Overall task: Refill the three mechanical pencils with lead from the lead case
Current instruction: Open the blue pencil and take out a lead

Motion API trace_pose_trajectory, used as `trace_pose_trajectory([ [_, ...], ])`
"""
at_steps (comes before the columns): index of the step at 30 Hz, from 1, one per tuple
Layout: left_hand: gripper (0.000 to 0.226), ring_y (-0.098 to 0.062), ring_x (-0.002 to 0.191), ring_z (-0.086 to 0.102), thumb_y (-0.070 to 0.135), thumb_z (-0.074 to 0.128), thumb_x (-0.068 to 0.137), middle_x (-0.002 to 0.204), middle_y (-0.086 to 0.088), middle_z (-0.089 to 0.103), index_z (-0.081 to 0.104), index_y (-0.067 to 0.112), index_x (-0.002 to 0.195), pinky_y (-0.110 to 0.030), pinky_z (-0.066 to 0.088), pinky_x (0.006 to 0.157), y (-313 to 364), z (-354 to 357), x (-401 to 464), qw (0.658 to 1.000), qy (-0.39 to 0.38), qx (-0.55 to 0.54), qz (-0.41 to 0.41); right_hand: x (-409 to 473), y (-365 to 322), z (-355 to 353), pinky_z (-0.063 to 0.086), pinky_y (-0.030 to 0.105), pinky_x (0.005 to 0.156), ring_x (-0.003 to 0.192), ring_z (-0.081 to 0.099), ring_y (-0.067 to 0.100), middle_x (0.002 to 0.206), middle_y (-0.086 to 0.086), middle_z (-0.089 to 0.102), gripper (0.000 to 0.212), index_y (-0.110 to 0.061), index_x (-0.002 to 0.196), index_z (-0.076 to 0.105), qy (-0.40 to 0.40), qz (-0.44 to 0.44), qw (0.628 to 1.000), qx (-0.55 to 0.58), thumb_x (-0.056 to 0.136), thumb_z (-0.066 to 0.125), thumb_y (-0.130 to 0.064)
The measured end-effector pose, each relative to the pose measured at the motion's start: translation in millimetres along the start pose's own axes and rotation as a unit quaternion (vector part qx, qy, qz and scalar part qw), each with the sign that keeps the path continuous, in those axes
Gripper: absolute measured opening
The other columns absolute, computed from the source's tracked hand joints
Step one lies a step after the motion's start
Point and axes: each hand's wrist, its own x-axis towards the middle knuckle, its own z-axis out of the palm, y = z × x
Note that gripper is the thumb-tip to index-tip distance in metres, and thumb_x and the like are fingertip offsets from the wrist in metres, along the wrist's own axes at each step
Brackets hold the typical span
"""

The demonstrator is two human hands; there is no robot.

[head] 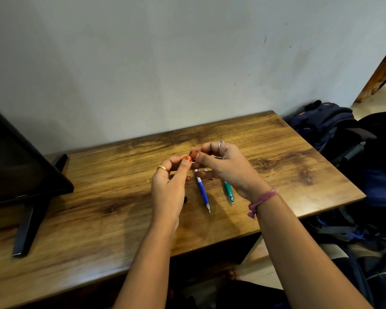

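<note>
Above a wooden table, a person's left hand and right hand meet, fingertips pinched together on something small and mostly hidden; whether it is the lead case or a pencil part I cannot tell. Beneath them lie a blue mechanical pencil and a teal mechanical pencil, side by side, tips toward the viewer. A third pencil is not clearly visible. Thin lead could likely snap under a tight pinch, or drop and roll off the table's near edge.
</note>
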Motion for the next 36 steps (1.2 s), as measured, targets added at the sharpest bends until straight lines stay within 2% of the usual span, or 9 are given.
trace_pose_trajectory([
  [7,0.011,0.001,0.075,0.063,0.033,0.066,0.088,0.088,0.014,0.073,0.071,0.041,0.083,-0.012,0.044,0.063,0.5,-1.5,0.2,1.000,-0.009,0.008,0.002,0.2,0.8,-0.3,0.060,0.027,0.067,0.084,0.071,0.011,0.105,0.016,0.068,0.015,-0.006,0.102,0.067,-0.001,-0.009,1.000,-0.022,0.092,0.063,-0.015],
  [11,0.009,-0.003,0.082,0.067,0.029,0.066,0.089,0.088,0.013,0.074,0.072,0.035,0.084,-0.024,0.052,0.073,-0.6,-0.9,0.8,1.000,-0.008,0.013,0.014,0.6,2.5,1.5,0.058,0.025,0.066,0.083,0.071,0.009,0.099,0.012,0.068,0.011,-0.009,0.097,0.066,-0.002,-0.016,1.000,-0.027,0.093,0.061,-0.017],
  [13,0.009,-0.006,0.084,0.068,0.028,0.066,0.089,0.089,0.011,0.074,0.072,0.034,0.085,-0.026,0.052,0.074,-1.5,-0.8,1.2,1.000,-0.007,0.016,0.021,1.6,4.1,2.5,0.059,0.028,0.069,0.084,0.071,0.010,0.097,0.008,0.067,0.009,-0.014,0.093,0.066,-0.003,-0.021,0.999,-0.034,0.094,0.059,-0.019],
  [17,0.013,-0.004,0.078,0.067,0.024,0.066,0.090,0.085,0.008,0.074,0.072,0.032,0.083,-0.020,0.051,0.069,-2.0,-0.4,1.9,1.000,-0.006,0.007,0.023,4.4,7.5,5.1,0.060,0.037,0.076,0.087,0.071,0.013,0.095,0.004,0.067,0.010,-0.019,0.089,0.065,-0.003,-0.020,0.999,-0.035,0.096,0.058,-0.023],
  [20,0.014,-0.004,0.076,0.067,0.020,0.065,0.091,0.085,0.005,0.074,0.072,0.030,0.084,-0.017,0.051,0.066,-1.2,0.1,1.6,1.000,-0.005,0.002,0.025,4.9,8.8,6.8,0.060,0.035,0.073,0.085,0.069,0.012,0.091,0.000,0.065,0.012,-0.020,0.087,0.063,-0.008,-0.018,1.000,-0.024,0.096,0.056,-0.023],
  [25,0.012,-0.005,0.079,0.069,0.020,0.064,0.091,0.084,0.010,0.074,0.071,0.029,0.086,-0.016,0.052,0.063,0.5,-0.9,1.1,1.000,-0.006,0.001,0.020,4.0,7.9,4.0,0.060,0.033,0.069,0.084,0.069,0.011,0.096,0.006,0.064,0.009,-0.016,0.092,0.064,-0.023,-0.010,1.000,0.016,0.096,0.057,-0.019],
  [33,0.009,-0.001,0.080,0.068,0.022,0.064,0.090,0.087,0.013,0.073,0.072,0.027,0.089,-0.022,0.056,0.071,2.6,-3.5,0.4,0.999,-0.016,0.019,0.020,3.7,8.4,1.1,0.061,0.036,0.072,0.088,0.070,0.013,0.097,0.007,0.066,0.011,-0.011,0.098,0.064,-0.034,-0.019,0.999,0.007,0.095,0.057,-0.019],
  [36,0.009,0.003,0.071,0.066,0.023,0.065,0.090,0.083,0.012,0.074,0.072,0.028,0.087,-0.013,0.050,0.060,3.7,-3.2,-0.4,1.000,-0.007,0.004,0.015,3.5,9.2,1.3,0.061,0.037,0.072,0.090,0.070,0.014,0.097,0.007,0.066,0.009,-0.014,0.097,0.064,-0.037,-0.029,0.999,0.004,0.095,0.057,-0.020],
])
